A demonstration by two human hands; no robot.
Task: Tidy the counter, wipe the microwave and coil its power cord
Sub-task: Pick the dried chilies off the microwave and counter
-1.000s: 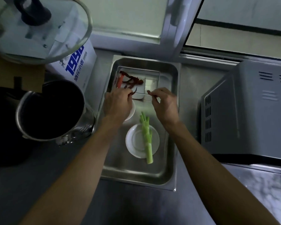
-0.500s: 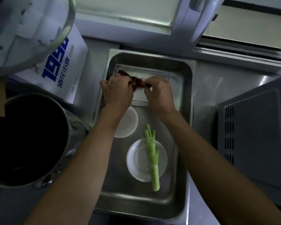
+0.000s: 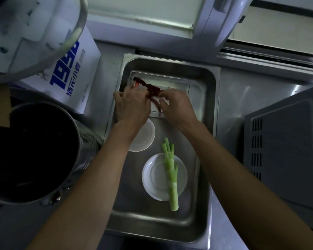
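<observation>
- The right hand (image 3: 177, 107) has its fingers curled in, the tips pinching at the dark red dried chillies (image 3: 153, 91); the left hand (image 3: 132, 105) lies just beside it, fingers bent down over the same chillies, though whether they truly pinch one I cannot tell
- The chillies lie on a small shallow rectangular steel tray (image 3: 179, 83) at the far end of a deep rectangular stainless-steel pan (image 3: 209, 123)
- Nearer in the pan, a round white plastic lid (image 3: 145, 136) sits partly under the left wrist; a round white saucer (image 3: 152, 177) carries a pale green scallion stalk (image 3: 171, 170), its cut end overhanging the rim
- The grey metal microwave (image 3: 285, 150) stands right of the pan on the steel counter (image 3: 229, 98)
- Left: a large steel pot (image 3: 83, 152), a white carton with blue print (image 3: 69, 76), a glass lid (image 3: 74, 33)
</observation>
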